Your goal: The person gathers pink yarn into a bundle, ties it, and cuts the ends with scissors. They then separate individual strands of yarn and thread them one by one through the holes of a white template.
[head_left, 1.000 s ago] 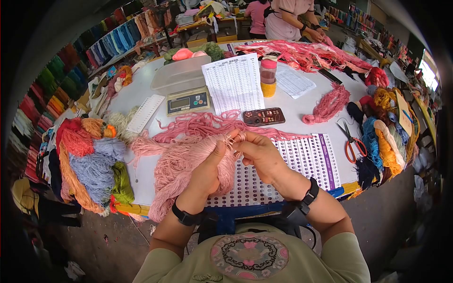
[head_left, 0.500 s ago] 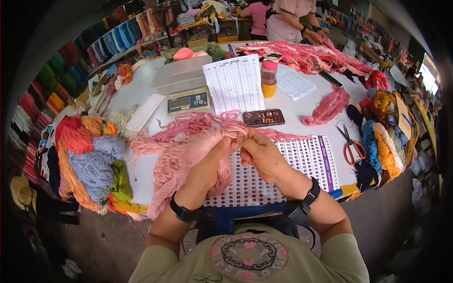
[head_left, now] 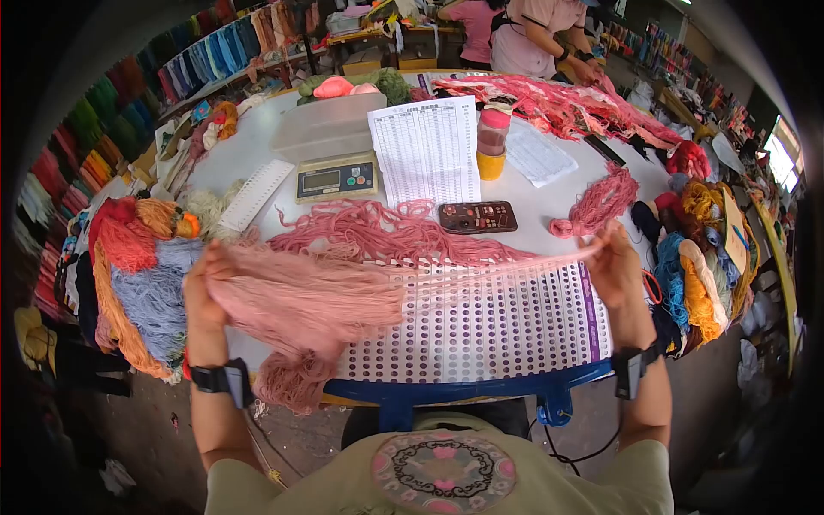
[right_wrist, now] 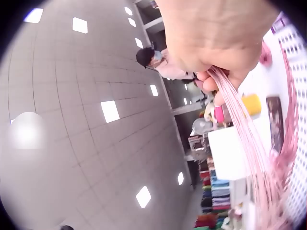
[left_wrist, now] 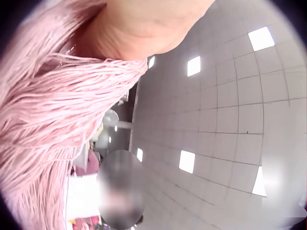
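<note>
A thick hank of pale pink yarn (head_left: 300,292) is stretched between the two hands, above the table. At its left end my left hand (head_left: 206,287) grips the bulk of it; in the left wrist view the pink yarn (left_wrist: 72,110) hangs from that hand in a wide sheet. My right hand (head_left: 616,266) holds a thin bundle of strands drawn out far to the right. The right wrist view shows these strands (right_wrist: 240,115) running out from its curled fingers. Beneath lies a white card with rows of holes (head_left: 481,335), and darker pink yarn (head_left: 369,230) lies behind.
A digital scale (head_left: 336,178), a printed sheet (head_left: 425,150), a phone (head_left: 478,216) and a pink-lidded bottle (head_left: 492,142) stand or lie further back. Yarn heaps flank both sides, blue yarn (head_left: 163,283) at left and yellow yarn (head_left: 704,300) at right. Another person (head_left: 536,39) works across the table.
The hands, close together before, have moved wide apart, left hand to the left and right hand to the right. Thin pink strands now stretch out from the hank between them.
</note>
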The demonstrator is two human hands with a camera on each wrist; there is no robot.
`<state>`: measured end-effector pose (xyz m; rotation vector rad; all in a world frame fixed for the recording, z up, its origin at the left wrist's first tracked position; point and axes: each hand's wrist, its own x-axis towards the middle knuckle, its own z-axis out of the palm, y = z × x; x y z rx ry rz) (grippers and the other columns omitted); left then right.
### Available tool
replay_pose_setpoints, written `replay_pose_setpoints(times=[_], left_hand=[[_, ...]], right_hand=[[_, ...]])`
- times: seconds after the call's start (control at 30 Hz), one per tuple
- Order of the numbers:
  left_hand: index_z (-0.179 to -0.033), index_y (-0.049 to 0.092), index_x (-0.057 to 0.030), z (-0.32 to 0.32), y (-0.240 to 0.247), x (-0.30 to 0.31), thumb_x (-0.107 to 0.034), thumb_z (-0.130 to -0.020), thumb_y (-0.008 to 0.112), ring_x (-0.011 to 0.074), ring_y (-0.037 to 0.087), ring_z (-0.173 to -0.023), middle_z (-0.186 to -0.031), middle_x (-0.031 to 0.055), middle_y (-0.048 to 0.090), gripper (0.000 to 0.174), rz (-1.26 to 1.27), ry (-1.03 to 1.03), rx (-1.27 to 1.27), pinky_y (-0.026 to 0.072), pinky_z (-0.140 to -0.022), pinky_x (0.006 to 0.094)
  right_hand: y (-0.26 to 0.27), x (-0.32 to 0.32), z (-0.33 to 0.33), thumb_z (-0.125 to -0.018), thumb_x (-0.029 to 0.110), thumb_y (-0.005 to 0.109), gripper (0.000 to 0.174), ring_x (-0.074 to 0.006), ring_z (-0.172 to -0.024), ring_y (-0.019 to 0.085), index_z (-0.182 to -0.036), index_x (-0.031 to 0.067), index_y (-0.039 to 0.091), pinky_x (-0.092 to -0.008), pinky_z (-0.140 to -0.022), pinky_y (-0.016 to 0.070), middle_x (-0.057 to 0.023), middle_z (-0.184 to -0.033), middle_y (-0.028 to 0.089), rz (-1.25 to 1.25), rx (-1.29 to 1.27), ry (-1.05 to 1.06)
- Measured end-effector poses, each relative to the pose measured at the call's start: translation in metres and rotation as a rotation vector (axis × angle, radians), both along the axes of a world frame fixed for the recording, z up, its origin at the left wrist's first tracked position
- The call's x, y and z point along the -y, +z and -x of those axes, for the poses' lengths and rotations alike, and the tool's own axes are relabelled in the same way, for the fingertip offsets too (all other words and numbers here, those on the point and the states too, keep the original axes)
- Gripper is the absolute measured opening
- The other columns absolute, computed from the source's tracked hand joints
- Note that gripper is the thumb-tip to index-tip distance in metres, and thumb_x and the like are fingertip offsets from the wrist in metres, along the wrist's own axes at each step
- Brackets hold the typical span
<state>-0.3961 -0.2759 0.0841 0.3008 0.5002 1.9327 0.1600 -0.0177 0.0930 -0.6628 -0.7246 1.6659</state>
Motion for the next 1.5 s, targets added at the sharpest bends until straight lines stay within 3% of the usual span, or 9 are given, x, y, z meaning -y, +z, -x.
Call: replay_pose_setpoints(times=[0.17, 0.27, 0.33, 0.4, 0.53, 0.73, 1.1, 1.2, 1.5], left_hand=[[-0.109, 0.056, 0.0037, 0.152, -0.020, 0.071, -0.011, -0.096, 0.047, 0.0075, 0.046, -0.057, -0.076, 0.0008, 0.054, 0.021, 0.177, 0.338, -0.137, 0.0405, -0.051, 0.0202], [-0.111, 0.054, 0.0047, 0.146, 0.004, 0.069, -0.011, -0.096, 0.047, 0.0086, 0.045, -0.056, -0.075, 0.0021, 0.054, 0.023, 0.012, 0.504, -0.119, 0.0389, -0.050, 0.0195], [-0.113, 0.053, 0.0048, 0.059, 0.035, 0.022, -0.010, -0.095, 0.049, 0.0086, 0.045, -0.056, -0.076, 0.0020, 0.054, 0.023, -0.236, 0.270, -0.240, 0.0383, -0.049, 0.0191], [-0.090, 0.057, -0.0015, -0.062, 0.047, -0.043, -0.008, -0.093, 0.053, 0.0081, 0.051, -0.063, -0.074, 0.0003, 0.054, 0.009, -0.070, 0.389, -0.124, 0.0410, -0.055, 0.0163], [-0.095, 0.062, -0.0040, -0.169, 0.008, -0.121, -0.018, -0.088, 0.061, 0.0064, 0.050, -0.065, -0.085, 0.0029, 0.062, 0.016, 0.279, -0.135, -0.409, 0.0396, -0.053, 0.0215], [-0.100, 0.062, -0.0028, -0.214, -0.079, -0.179, -0.023, -0.089, 0.061, 0.0077, 0.055, -0.060, -0.078, 0.0028, 0.060, 0.023, 0.698, -0.632, -1.164, 0.0414, -0.049, 0.0239], [-0.109, 0.053, -0.0037, -0.227, -0.106, -0.177, -0.019, -0.090, 0.061, 0.0099, 0.053, -0.054, -0.082, 0.0040, 0.057, 0.026, 0.647, -0.465, -1.168, 0.0465, -0.050, 0.0249], [-0.109, 0.052, -0.0059, -0.227, -0.110, -0.180, -0.020, -0.091, 0.061, 0.0102, 0.051, -0.053, -0.083, 0.0033, 0.057, 0.025, 0.722, -0.465, -1.222, 0.0456, -0.050, 0.0257], [-0.092, 0.060, -0.0076, -0.232, -0.106, -0.176, -0.027, -0.092, 0.057, 0.0113, 0.052, -0.054, -0.072, 0.0034, 0.058, 0.020, 0.836, -0.515, -1.528, 0.0454, -0.053, 0.0263]], right_hand=[[-0.019, -0.078, -0.158, -0.096, 0.021, 0.048, 0.012, -0.0074, -0.055, 0.044, -0.088, 0.0131, 0.052, -0.0263, -0.051, 0.0414, 0.0035, -0.068, 0.047, -0.151, 0.437, -0.177], [-0.005, -0.129, -0.247, -0.085, 0.010, 0.052, 0.013, -0.0206, -0.074, 0.055, -0.097, 0.0070, 0.057, -0.0327, -0.068, 0.0474, -0.0057, -0.083, 0.055, -0.389, 0.772, -0.584], [0.003, -0.141, -0.209, -0.078, 0.002, 0.051, 0.025, -0.0306, -0.092, 0.056, -0.102, 0.0015, 0.058, -0.0363, -0.081, 0.0469, -0.0124, -0.095, 0.057, -0.622, 0.992, -0.533], [0.008, -0.102, -0.098, -0.077, -0.001, 0.052, 0.022, -0.0223, -0.083, 0.053, -0.099, 0.0027, 0.058, -0.0312, -0.074, 0.0449, -0.0070, -0.090, 0.056, -0.565, 0.995, -0.211], [-0.035, -0.019, 0.083, -0.084, -0.006, 0.051, 0.016, -0.0052, -0.066, 0.046, -0.092, 0.0052, 0.059, -0.0209, -0.058, 0.0403, 0.0044, -0.078, 0.051, -0.483, 0.788, 0.526], [-0.095, 0.001, 0.157, -0.089, 0.010, 0.055, 0.008, -0.0232, -0.073, 0.063, -0.094, 0.0047, 0.058, -0.0340, -0.067, 0.0484, -0.0132, -0.078, 0.063, -0.673, 1.135, 0.595], [-0.112, 0.002, 0.157, -0.096, 0.010, 0.051, 0.010, -0.0055, -0.056, 0.045, -0.088, 0.0058, 0.055, -0.0242, -0.052, 0.0396, 0.0005, -0.067, 0.049, -0.687, 0.952, 0.574], [-0.107, 0.002, 0.155, -0.093, 0.017, 0.054, 0.011, -0.0252, -0.070, 0.061, -0.095, 0.0069, 0.057, -0.0337, -0.067, 0.0478, -0.0125, -0.080, 0.063, -0.619, 1.059, 0.613], [-0.117, 0.003, 0.154, -0.096, 0.009, 0.052, 0.007, -0.0046, -0.056, 0.043, -0.090, 0.0059, 0.055, -0.0232, -0.051, 0.0387, 0.0012, -0.066, 0.048, -0.703, 0.914, 0.544]])
